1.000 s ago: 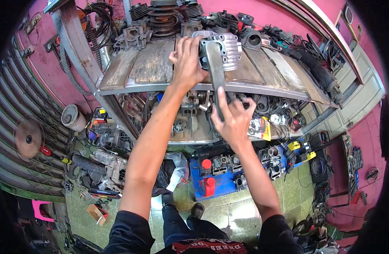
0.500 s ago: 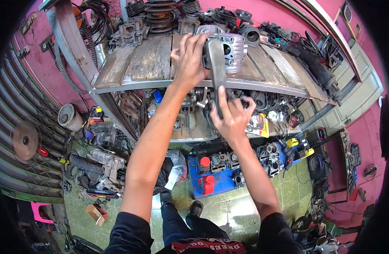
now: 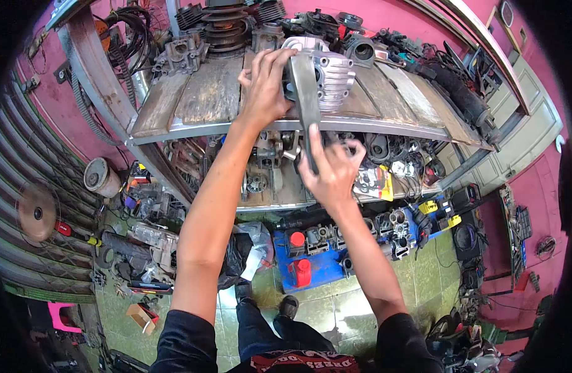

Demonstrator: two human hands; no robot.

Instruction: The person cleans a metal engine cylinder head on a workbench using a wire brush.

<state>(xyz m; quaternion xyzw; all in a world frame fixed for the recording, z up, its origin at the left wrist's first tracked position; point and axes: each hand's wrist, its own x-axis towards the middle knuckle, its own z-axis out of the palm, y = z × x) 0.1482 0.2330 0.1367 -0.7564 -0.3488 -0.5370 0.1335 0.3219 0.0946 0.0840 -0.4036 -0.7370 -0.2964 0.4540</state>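
A silvery finned engine cylinder head (image 3: 337,81) rests near the front edge of the wooden shelf. My left hand (image 3: 265,87) is closed around its left side, fingertips close to the far end of a long grey flat file (image 3: 307,93). The file lies across the face of the head, slanting down toward me past the shelf edge. My right hand (image 3: 331,171) grips the near end of the file, its index finger stretched along it. The file and my left hand hide part of the head's left side.
Old engine parts (image 3: 227,28) crowd the back of the shelf (image 3: 214,96). More parts fill the lower shelf. On the floor, a blue tray (image 3: 323,270) holds red bottles and carburettors. A steel post (image 3: 102,68) stands at left; a spinning fan (image 3: 38,213) is farther left.
The file and my right hand have shifted slightly left across the cylinder head. The view has also moved a little. Both hands keep their hold.
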